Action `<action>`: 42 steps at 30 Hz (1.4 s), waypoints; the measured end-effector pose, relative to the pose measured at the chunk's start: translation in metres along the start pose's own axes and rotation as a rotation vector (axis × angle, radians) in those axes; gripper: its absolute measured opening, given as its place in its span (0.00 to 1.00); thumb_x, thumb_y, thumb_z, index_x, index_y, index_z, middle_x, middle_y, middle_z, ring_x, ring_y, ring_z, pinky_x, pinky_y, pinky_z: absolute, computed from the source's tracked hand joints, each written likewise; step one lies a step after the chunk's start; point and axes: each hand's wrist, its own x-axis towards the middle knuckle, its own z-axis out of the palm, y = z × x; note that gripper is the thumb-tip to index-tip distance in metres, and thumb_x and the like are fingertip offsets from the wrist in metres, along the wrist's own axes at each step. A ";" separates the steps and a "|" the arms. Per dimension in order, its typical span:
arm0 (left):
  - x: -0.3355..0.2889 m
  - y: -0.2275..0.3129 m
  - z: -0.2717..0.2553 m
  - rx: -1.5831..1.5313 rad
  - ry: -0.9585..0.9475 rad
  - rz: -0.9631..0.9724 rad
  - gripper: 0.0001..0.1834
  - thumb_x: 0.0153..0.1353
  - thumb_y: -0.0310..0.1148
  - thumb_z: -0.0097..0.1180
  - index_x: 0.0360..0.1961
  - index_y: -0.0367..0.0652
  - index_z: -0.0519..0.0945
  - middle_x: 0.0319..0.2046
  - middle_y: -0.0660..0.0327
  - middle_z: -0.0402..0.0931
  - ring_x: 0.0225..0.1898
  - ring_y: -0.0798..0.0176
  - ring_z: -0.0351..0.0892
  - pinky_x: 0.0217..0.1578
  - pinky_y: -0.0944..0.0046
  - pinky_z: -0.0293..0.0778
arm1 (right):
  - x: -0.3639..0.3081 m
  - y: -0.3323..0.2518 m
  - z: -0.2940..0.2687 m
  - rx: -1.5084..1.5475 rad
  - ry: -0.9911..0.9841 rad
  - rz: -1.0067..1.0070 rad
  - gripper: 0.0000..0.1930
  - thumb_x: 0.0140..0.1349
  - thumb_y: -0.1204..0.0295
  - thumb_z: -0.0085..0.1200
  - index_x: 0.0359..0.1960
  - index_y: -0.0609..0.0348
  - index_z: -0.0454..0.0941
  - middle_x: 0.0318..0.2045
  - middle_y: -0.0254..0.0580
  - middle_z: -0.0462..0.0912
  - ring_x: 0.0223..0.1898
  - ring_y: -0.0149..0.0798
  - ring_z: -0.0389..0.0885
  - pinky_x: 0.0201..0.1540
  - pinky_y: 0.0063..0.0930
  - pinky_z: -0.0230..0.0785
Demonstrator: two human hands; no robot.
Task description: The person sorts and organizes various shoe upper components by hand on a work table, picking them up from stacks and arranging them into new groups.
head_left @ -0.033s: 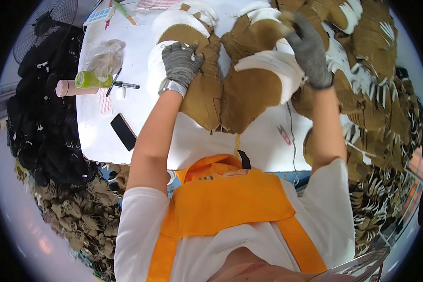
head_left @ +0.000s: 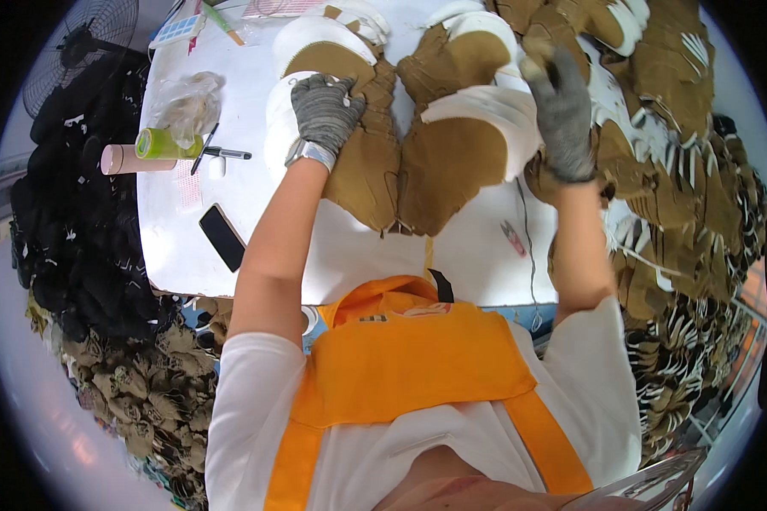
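Head view: your gloved left hand (head_left: 325, 115) rests on the left stack of brown pieces (head_left: 360, 183), fingers slightly spread. Your gloved right hand (head_left: 564, 119) is beside the far right edge of the right stack of brown pieces (head_left: 452, 170); blur hides whether its fingers pinch anything. Both stacks lie mid-table (head_left: 358, 268), side by side. The pieces look light, soft and bendy, with little slip, though layers may shift; the curved white rims (head_left: 522, 128) seem a good hold.

We're in a sewing-type workshop: piles of brown cloth pcs (head_left: 452, 170), black cloth heap (head_left: 81, 213), table (head_left: 358, 264) w/ snips (head_left: 514, 239).
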 end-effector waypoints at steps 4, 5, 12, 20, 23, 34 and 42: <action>-0.014 0.005 -0.008 -0.057 0.173 0.044 0.21 0.55 0.49 0.58 0.42 0.45 0.83 0.45 0.53 0.77 0.53 0.49 0.69 0.58 0.48 0.57 | -0.123 0.037 0.023 -0.068 0.057 0.321 0.14 0.62 0.65 0.56 0.43 0.62 0.75 0.30 0.45 0.76 0.34 0.36 0.75 0.40 0.28 0.69; -0.024 0.005 -0.003 -0.046 0.304 0.077 0.22 0.54 0.49 0.58 0.42 0.44 0.82 0.46 0.54 0.77 0.54 0.48 0.69 0.58 0.48 0.56 | -0.132 0.010 0.027 0.528 -0.071 0.562 0.14 0.60 0.65 0.58 0.41 0.63 0.76 0.30 0.44 0.76 0.34 0.35 0.74 0.41 0.26 0.69; -0.145 0.028 -0.016 -0.040 -0.017 0.280 0.29 0.58 0.53 0.55 0.59 0.54 0.73 0.67 0.51 0.54 0.68 0.45 0.50 0.66 0.43 0.41 | -0.130 0.052 -0.019 -0.372 0.491 0.109 0.13 0.65 0.65 0.49 0.42 0.62 0.78 0.38 0.52 0.81 0.41 0.50 0.80 0.45 0.36 0.71; -0.203 0.052 -0.014 -0.133 -0.110 0.253 0.48 0.41 0.61 0.66 0.63 0.52 0.68 0.67 0.47 0.53 0.68 0.42 0.48 0.66 0.42 0.38 | -0.286 0.069 0.056 -0.103 -0.394 0.177 0.14 0.59 0.72 0.55 0.47 0.60 0.75 0.37 0.44 0.81 0.40 0.41 0.79 0.46 0.30 0.71; -0.199 0.056 -0.028 -0.044 -0.126 0.404 0.39 0.48 0.45 0.65 0.63 0.54 0.67 0.63 0.48 0.59 0.65 0.41 0.55 0.65 0.44 0.48 | -0.313 0.022 0.100 0.091 -0.508 0.554 0.16 0.58 0.69 0.58 0.47 0.59 0.76 0.34 0.42 0.82 0.37 0.41 0.80 0.44 0.32 0.72; -0.163 0.045 -0.056 -0.228 -0.399 0.355 0.29 0.51 0.38 0.64 0.56 0.48 0.74 0.55 0.55 0.72 0.56 0.52 0.71 0.57 0.58 0.67 | -0.293 -0.020 0.117 -0.328 -0.247 0.393 0.16 0.62 0.58 0.49 0.35 0.61 0.78 0.31 0.54 0.81 0.35 0.54 0.79 0.39 0.45 0.71; -0.158 0.053 -0.064 -0.155 -0.474 0.422 0.24 0.55 0.39 0.61 0.55 0.54 0.76 0.57 0.56 0.71 0.57 0.54 0.71 0.57 0.60 0.67 | -0.284 -0.003 0.130 -0.362 -0.210 0.477 0.17 0.62 0.57 0.49 0.29 0.61 0.78 0.25 0.54 0.80 0.31 0.53 0.80 0.37 0.46 0.71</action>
